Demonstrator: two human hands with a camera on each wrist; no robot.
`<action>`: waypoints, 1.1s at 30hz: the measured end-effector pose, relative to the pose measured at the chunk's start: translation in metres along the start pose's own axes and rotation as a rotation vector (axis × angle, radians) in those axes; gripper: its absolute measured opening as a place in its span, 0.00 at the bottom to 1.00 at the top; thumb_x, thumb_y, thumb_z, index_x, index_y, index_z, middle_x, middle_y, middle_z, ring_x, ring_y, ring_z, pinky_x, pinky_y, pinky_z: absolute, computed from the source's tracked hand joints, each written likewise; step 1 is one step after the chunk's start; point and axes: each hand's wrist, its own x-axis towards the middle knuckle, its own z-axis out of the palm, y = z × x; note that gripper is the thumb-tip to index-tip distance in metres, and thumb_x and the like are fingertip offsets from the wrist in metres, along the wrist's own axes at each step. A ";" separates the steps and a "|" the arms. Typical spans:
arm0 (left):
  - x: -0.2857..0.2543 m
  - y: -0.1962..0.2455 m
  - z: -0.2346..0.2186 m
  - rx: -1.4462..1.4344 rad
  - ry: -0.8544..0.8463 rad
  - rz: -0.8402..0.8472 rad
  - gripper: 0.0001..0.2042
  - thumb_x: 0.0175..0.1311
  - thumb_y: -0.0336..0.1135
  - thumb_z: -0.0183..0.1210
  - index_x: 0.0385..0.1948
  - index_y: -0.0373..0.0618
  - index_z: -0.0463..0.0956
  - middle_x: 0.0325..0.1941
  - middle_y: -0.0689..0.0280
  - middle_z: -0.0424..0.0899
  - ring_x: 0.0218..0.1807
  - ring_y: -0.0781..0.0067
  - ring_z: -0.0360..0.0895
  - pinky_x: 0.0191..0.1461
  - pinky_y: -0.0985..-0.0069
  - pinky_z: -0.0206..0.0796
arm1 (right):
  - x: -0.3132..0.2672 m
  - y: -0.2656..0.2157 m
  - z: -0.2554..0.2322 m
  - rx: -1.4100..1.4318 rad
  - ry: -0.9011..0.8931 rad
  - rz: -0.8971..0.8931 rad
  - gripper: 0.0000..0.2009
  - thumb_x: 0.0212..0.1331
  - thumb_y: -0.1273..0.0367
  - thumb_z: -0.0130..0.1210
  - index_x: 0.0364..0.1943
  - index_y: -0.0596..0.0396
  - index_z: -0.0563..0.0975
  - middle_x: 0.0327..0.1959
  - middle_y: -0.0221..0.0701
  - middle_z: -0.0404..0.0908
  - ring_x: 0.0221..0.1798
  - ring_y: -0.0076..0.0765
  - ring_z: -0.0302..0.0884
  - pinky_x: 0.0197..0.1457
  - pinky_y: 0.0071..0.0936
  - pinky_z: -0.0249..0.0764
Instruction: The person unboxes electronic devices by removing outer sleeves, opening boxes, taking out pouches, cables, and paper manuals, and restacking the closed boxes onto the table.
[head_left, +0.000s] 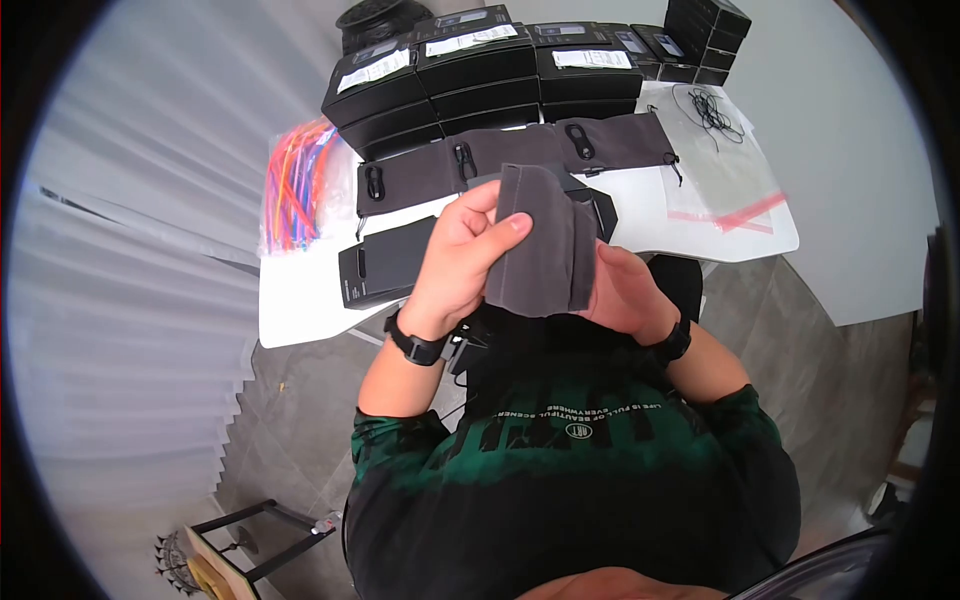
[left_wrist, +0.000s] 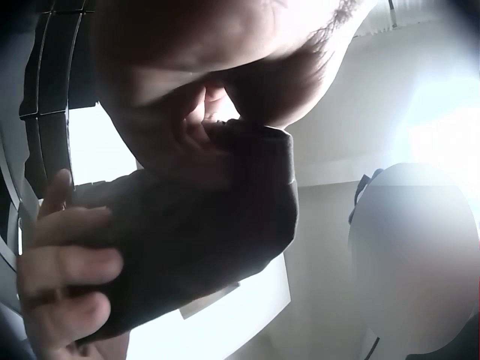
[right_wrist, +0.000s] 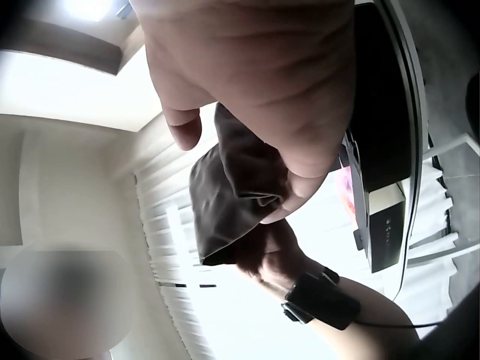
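A dark grey fabric pouch [head_left: 540, 240], folded over at its right side, is held up in front of the chest. My left hand [head_left: 462, 250] pinches its left edge, the thumb lying flat on the near face. At the pouch's right side is my right hand [head_left: 632, 295]; its thumb stands clear of the cloth. The left wrist view shows the right hand's fingers [left_wrist: 71, 270] bent against the pouch's end. Behind, similar grey pouches [head_left: 418, 182] lie in a row on the white table [head_left: 300, 300], with coiled black cables [head_left: 579, 142] on them.
Black boxes [head_left: 480, 70] with white labels are stacked along the back. An open black box [head_left: 390, 262] sits at the table's left front. Colourful strips in a clear bag [head_left: 300, 185] lie left; clear plastic bags [head_left: 715, 185] and a thin black cable tangle [head_left: 712, 110] lie right.
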 end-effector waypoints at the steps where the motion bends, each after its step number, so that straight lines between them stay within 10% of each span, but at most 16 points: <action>1: -0.002 0.007 0.002 0.008 -0.004 -0.007 0.17 0.73 0.26 0.58 0.61 0.33 0.75 0.52 0.60 0.88 0.51 0.75 0.86 0.56 0.77 0.77 | 0.000 0.002 0.000 -0.006 0.006 0.002 0.37 0.70 0.58 0.58 0.78 0.51 0.55 0.76 0.35 0.65 0.77 0.42 0.66 0.76 0.48 0.67; 15: -0.077 -0.036 -0.033 -0.200 0.296 0.114 0.17 0.74 0.30 0.57 0.61 0.34 0.74 0.57 0.56 0.85 0.55 0.67 0.85 0.61 0.71 0.79 | -0.026 -0.043 0.013 -0.359 0.174 0.008 0.21 0.76 0.66 0.51 0.67 0.64 0.69 0.62 0.36 0.81 0.62 0.34 0.82 0.65 0.35 0.80; 20: -0.104 -0.079 -0.054 -0.527 0.350 0.121 0.20 0.78 0.28 0.45 0.70 0.40 0.63 0.72 0.54 0.73 0.72 0.58 0.74 0.74 0.59 0.70 | -0.009 -0.048 0.059 -0.411 0.333 0.070 0.18 0.77 0.64 0.52 0.61 0.64 0.74 0.53 0.33 0.85 0.49 0.25 0.86 0.50 0.25 0.83; 25: -0.123 -0.098 -0.062 -0.747 0.350 0.173 0.21 0.79 0.32 0.42 0.71 0.40 0.62 0.74 0.55 0.72 0.74 0.54 0.70 0.78 0.55 0.63 | 0.032 -0.058 0.073 -1.410 0.317 0.099 0.13 0.71 0.63 0.60 0.39 0.59 0.87 0.33 0.20 0.83 0.26 0.09 0.69 0.25 0.15 0.55; 29: -0.124 -0.107 -0.058 -0.830 0.347 0.102 0.24 0.77 0.39 0.45 0.72 0.42 0.62 0.78 0.54 0.67 0.78 0.52 0.65 0.82 0.52 0.54 | 0.062 -0.048 0.096 -1.680 0.140 -0.323 0.12 0.66 0.64 0.65 0.37 0.62 0.86 0.23 0.23 0.79 0.25 0.17 0.71 0.30 0.20 0.66; 33: -0.114 -0.115 -0.053 -0.837 0.216 0.204 0.28 0.76 0.47 0.50 0.73 0.45 0.62 0.79 0.55 0.66 0.81 0.52 0.60 0.82 0.51 0.52 | 0.078 -0.045 0.156 -1.756 0.086 -0.058 0.11 0.67 0.68 0.64 0.35 0.65 0.83 0.27 0.23 0.79 0.30 0.15 0.71 0.36 0.19 0.69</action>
